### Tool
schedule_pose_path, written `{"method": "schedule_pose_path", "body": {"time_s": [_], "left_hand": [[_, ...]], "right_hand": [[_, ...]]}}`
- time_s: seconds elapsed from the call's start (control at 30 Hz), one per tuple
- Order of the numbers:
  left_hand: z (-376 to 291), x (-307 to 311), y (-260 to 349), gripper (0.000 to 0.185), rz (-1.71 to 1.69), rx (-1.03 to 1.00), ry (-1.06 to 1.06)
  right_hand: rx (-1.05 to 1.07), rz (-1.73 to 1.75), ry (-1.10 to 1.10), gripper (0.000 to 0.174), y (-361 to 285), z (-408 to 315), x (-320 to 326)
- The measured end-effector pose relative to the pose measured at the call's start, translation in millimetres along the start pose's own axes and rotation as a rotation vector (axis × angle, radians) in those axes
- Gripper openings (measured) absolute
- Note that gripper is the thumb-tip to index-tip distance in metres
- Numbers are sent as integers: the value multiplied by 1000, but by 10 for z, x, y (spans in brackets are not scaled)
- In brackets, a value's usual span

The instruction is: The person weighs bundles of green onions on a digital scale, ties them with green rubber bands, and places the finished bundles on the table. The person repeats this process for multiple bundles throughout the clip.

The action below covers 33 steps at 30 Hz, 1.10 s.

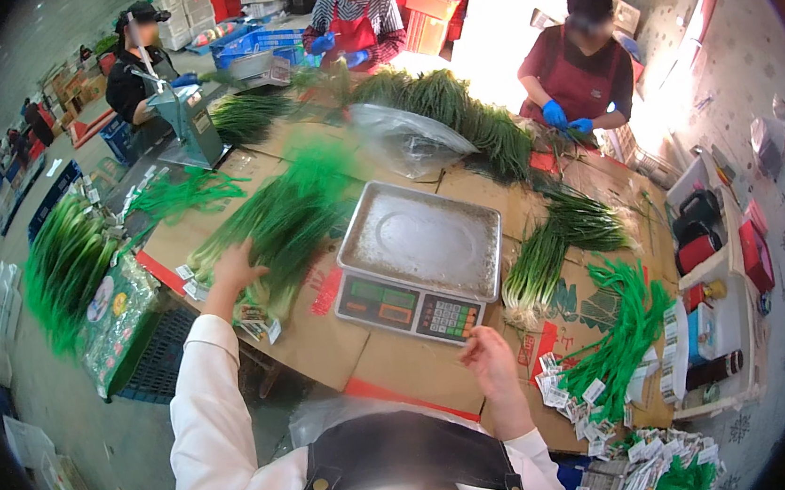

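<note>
My left hand [238,265] lies with spread fingers on bundled long green onions or chives [283,213], whose pale ends carry small tags [258,323]. Whether it grips them I cannot tell. Near the lower right corner of the digital scale [409,307] is my right hand [486,349], raised with bent fingers and holding nothing visible. The scale's metal tray [427,234] bears no bundle. To its right lie loose green stalks with white roots [536,266]. Green mesh strips [621,336] with white tags spread near the right table edge.
Cardboard [331,343] covers the table. More onions [71,255] lie at the left on a green package. A plastic bag [410,137] and a heap of greens [449,101] are beyond the scale. Several co-workers stand across the table. A metal device [193,122] stands far left; a shelf [721,270] stands right.
</note>
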<state>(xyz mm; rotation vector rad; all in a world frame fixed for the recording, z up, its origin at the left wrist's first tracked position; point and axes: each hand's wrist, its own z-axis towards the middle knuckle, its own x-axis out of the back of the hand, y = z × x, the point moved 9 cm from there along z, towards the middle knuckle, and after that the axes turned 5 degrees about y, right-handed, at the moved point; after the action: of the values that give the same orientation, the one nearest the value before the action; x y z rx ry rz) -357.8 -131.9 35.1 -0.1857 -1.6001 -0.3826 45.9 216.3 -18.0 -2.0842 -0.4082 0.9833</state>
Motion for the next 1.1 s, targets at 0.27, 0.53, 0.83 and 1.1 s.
{"method": "schedule_pose_path", "body": {"time_s": [0.27,0.53,0.83,1.1], "left_hand": [[-82,239,-420,49,-384,-91,446],[724,-36,-1739,51,-534,71,374],[1537,-1036,-1657,80,-718,183,-348],[1254,-950,-1570,72,-1041,153,-647]], "right_hand": [[-295,-423,-428,42,1013,278,-1818],[-406,-472,-211,87,1991,1380,-2855],[-622,-417,-46,83,2436,2209,-3292],[-678,-53,-362,53,2574,1968,-4384]]}}
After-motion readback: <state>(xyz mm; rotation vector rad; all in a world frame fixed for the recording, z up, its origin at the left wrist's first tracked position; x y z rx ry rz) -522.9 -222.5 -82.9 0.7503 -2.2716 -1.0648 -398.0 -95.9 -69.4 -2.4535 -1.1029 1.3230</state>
